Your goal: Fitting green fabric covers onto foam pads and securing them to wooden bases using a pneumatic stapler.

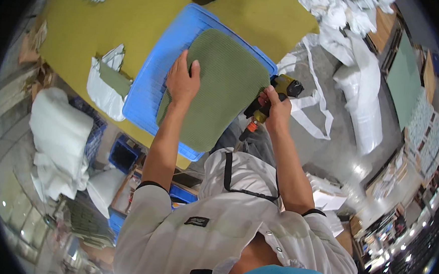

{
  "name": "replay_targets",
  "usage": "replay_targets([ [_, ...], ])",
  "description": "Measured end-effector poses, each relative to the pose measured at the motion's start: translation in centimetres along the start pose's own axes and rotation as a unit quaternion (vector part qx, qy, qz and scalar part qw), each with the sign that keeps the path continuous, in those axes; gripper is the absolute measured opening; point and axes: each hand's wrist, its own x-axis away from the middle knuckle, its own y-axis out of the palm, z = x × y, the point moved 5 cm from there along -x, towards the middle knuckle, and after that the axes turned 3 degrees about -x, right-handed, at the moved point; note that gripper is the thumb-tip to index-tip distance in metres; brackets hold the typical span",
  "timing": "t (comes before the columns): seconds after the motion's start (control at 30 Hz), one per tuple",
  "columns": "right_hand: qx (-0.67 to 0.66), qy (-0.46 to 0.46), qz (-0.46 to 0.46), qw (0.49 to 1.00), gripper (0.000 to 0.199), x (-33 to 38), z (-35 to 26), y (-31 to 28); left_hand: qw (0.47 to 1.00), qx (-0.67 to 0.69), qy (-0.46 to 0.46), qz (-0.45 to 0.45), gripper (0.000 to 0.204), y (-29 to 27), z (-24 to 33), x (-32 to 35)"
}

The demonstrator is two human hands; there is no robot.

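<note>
A green seat cushion (223,82) with a ribbed fabric cover lies across a blue plastic tray (155,78). My left hand (182,82) rests on the cushion's left edge, fingers stretched out and thumb apart. At the cushion's right edge, my right hand (277,110) is wrapped round a yellow and black cordless drill (288,85). An orange ring (252,125) shows near the drill's front end, which points down toward my body. My palm and fingers hide part of the drill's handle.
The tray stands on a yellow-topped table (111,20). Left of it lies a white plastic bag (99,92) with something green in it. White wrapping rolls (359,105) and a white strap (313,122) are on the floor at right. White padding (59,132) is piled at left.
</note>
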Motion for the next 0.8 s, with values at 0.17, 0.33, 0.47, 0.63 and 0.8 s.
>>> replay_targets([
  [0.17,0.064,-0.03,0.049,0.996,0.035,0.5,-0.3,0.3,0.999,0.012,0.011,-0.03,0.05,-0.4,-0.1,-0.1],
  [0.33,0.054,-0.023,0.071,0.996,0.04,-0.3,0.4,-0.6,0.998,0.03,0.063,-0.003,0.049,0.0,0.1,1.0],
  [0.47,0.126,-0.075,0.105,0.984,0.05,-0.5,0.5,-2.1,0.994,-0.006,0.106,0.006,0.05,0.3,0.8,3.7],
  [0.63,0.096,-0.031,0.038,0.994,0.052,0.1,1.7,-3.3,0.993,-0.033,0.115,0.007,0.052,0.8,1.7,5.5],
  [0.8,0.173,0.022,-0.081,0.981,0.047,-1.0,1.7,-5.0,0.996,-0.023,0.086,0.03,0.048,0.4,1.8,4.8],
])
